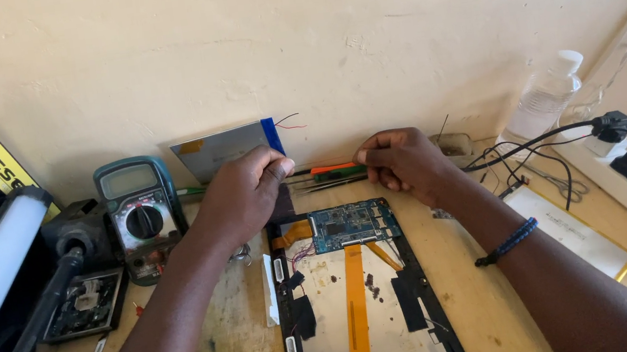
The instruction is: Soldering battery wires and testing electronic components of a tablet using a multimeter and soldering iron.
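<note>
Worn wooden bench point(238, 334) against cream wall point(325, 27) holds opened tablet point(358, 292).

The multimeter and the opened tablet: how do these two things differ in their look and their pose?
The multimeter is teal, thick, with a round dial, and leans back near the wall; the opened tablet is black-framed, thin, and lies flat. The multimeter's case is closed; the opened tablet shows its blue circuit board and orange ribbon cable. Both rest on the wooden table.
</note>
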